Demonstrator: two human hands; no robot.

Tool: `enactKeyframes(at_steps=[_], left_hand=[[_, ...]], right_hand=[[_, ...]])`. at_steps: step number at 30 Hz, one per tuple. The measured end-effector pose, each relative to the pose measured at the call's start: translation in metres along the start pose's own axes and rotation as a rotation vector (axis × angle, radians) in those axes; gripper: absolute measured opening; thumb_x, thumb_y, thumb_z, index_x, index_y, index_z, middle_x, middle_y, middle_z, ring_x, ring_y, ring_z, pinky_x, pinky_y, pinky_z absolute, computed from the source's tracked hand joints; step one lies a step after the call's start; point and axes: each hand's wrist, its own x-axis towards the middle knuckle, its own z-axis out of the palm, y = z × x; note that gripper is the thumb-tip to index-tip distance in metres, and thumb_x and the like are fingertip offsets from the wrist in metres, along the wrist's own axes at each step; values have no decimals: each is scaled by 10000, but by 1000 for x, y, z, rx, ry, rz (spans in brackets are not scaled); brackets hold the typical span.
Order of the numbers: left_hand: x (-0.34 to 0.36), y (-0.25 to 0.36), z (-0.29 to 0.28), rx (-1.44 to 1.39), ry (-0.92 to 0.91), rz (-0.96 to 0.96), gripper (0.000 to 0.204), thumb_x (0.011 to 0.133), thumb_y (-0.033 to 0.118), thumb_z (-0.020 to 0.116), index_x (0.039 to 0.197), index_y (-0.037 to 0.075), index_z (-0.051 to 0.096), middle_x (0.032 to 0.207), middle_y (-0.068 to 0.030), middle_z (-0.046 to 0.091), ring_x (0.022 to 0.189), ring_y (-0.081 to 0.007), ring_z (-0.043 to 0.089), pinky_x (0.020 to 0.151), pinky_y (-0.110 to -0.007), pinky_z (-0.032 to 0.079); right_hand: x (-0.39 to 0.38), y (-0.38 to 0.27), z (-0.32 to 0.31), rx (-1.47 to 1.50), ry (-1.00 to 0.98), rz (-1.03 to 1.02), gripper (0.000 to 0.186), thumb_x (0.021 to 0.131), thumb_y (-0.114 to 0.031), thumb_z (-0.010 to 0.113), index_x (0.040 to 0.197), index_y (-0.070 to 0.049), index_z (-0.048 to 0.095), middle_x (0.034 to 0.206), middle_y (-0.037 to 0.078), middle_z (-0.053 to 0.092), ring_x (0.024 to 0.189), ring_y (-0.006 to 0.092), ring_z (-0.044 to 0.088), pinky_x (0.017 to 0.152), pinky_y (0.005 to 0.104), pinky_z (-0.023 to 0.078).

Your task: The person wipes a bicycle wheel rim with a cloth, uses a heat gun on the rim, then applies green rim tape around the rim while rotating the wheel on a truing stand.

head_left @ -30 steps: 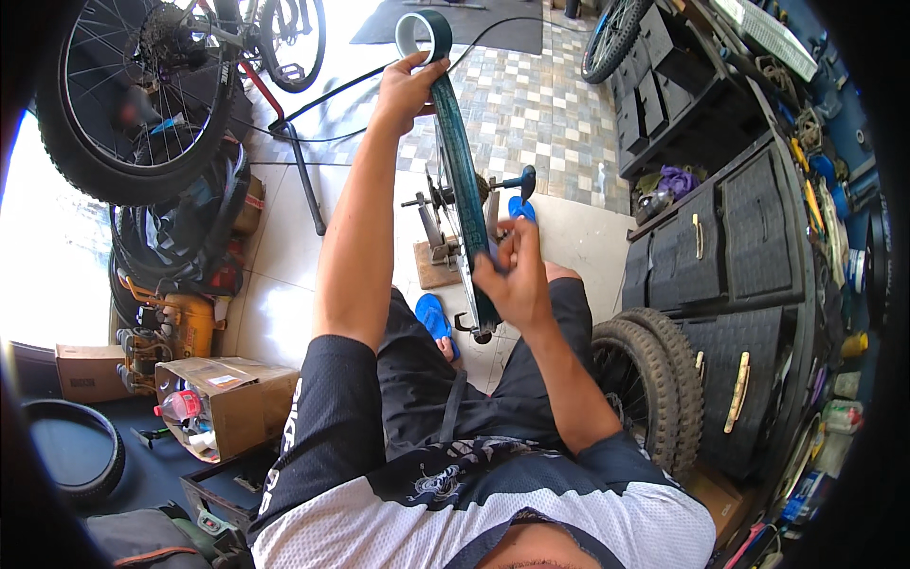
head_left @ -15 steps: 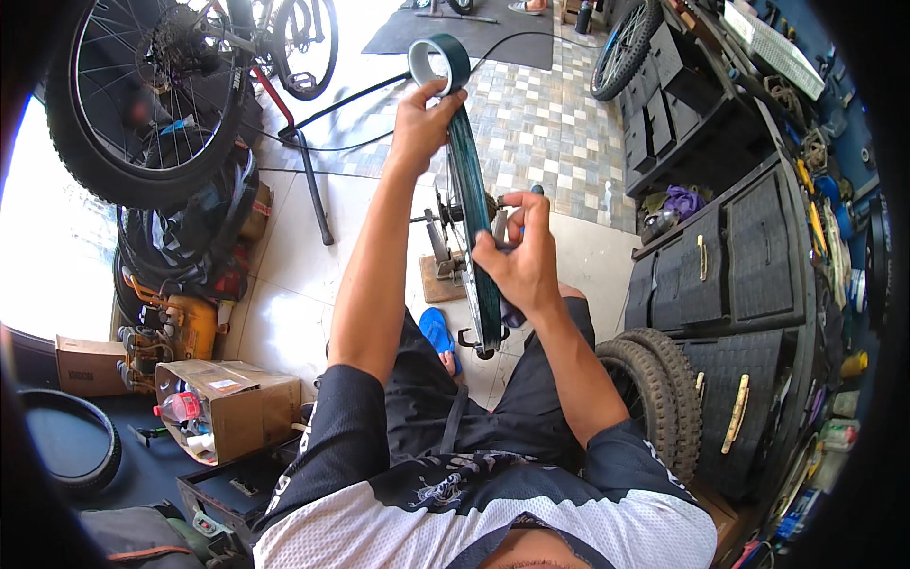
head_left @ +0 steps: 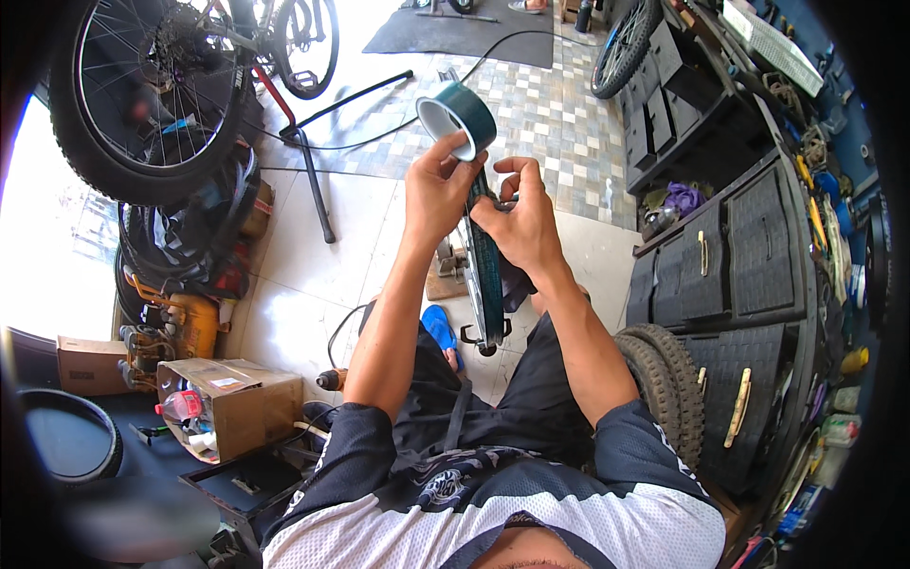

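My left hand (head_left: 439, 194) pinches the lower edge of a roll of dark green tape (head_left: 474, 116), its pale inner side showing, just above a bicycle wheel rim (head_left: 485, 284). A strip of green tape lies along the rim's outer face, which is turned toward me. Beside the rim, my right hand (head_left: 523, 220) rests its thumb on the strip; its other fingers are bent and apart, with nothing seen between them. The wheel stands upright between my knees in a metal stand on a wooden block (head_left: 445, 286), partly hidden by my hands and the rim.
A bicycle (head_left: 190, 104) stands at the far left by a black stand leg (head_left: 313, 190). Near my left leg are a cardboard box (head_left: 256, 403) of bottles and a brass-coloured air fitting (head_left: 330, 380). Tyres (head_left: 668, 389) and dark drawers (head_left: 739, 284) line the right.
My left hand has come nearer and to the right with the tape roll. My right hand has slid up the rim, so the two hands are now close together.
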Motion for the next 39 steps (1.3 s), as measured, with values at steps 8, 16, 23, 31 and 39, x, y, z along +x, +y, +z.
enactKeyframes(at_steps=[8, 16, 23, 31, 39], left_hand=[[-27, 15, -10, 40, -82, 80, 258, 969, 49, 714, 1222, 6, 741, 986, -96, 803, 912, -116, 708, 795, -311, 572], [-46, 61, -28, 8, -313, 136, 316, 885, 330, 860, 1148, 154, 843, 1693, -236, 307, 1650, -355, -29, 1251, -591, 200], [1, 75, -15, -91, -313, 59, 436, 958, 476, 745, 1124, 86, 848, 1707, -404, 70, 1649, -355, -27, 1250, -539, 213], [105, 89, -22, -346, -314, -100, 477, 1043, 437, 649, 1124, -2, 816, 1356, -249, 580, 1477, -325, 298, 1262, -455, 106], [164, 90, -29, -25, -255, 169, 385, 1069, 338, 665, 1227, 5, 776, 1206, -132, 732, 1340, -288, 514, 1071, -465, 459]], right_hand=[[-21, -6, 5, -71, -66, 10, 379, 947, -282, 657, 1176, 18, 691, 941, 298, 733, 925, 449, 741, 786, 483, 581], [-56, 19, 7, 44, -146, 39, 428, 1015, -295, 576, 1324, 1, 586, 962, 205, 731, 901, 358, 725, 803, 447, 555], [-90, 49, 18, 83, -91, -44, 390, 1059, -202, 540, 1365, 38, 517, 937, 54, 694, 834, 115, 637, 780, 270, 522], [-100, 52, 16, 105, -107, -62, 435, 1054, -234, 549, 1381, 51, 511, 938, 56, 699, 793, 106, 634, 719, 270, 527], [-102, 46, 16, 84, -97, -55, 421, 1052, -247, 551, 1371, 27, 533, 918, 52, 707, 774, 108, 641, 719, 273, 534]])
